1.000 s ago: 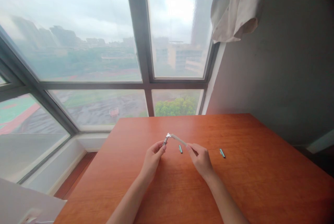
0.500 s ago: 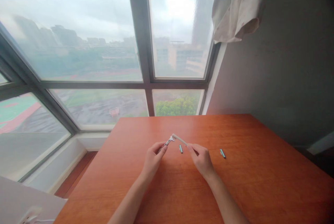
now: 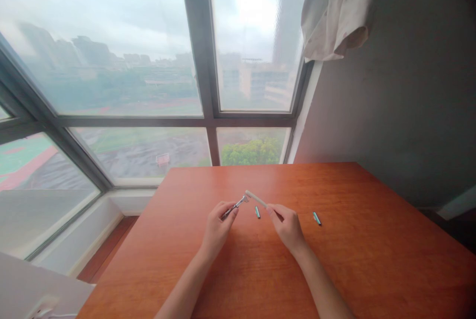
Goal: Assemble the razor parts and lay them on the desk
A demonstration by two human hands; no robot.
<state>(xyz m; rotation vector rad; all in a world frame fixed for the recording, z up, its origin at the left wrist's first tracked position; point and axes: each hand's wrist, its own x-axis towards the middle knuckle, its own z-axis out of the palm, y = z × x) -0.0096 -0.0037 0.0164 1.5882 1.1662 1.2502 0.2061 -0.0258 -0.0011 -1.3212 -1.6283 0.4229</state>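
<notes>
Between the thumb and fingers of my left hand is a razor handle. Its silver head end points up and to the right, with no blade cartridge on it. My right hand pinches a slim pale stick shaped like a toothbrush, its far end angled up and left. That end is close to the razor's head; whether they touch I cannot tell. On the table between my hands lies a small teal-and-black razor cartridge. A second, similar cartridge rests to the right of my right hand.
The reddish-brown wooden table reaches to a large framed window at the back. A beige cloth hangs at the upper right, beside a grey wall. At the lower left is a white surface with a cord.
The razor handle has turned slightly in my left hand, and more of its dark grip shows. A small gap now appears between its head and the stick. My right hand stays almost still.
</notes>
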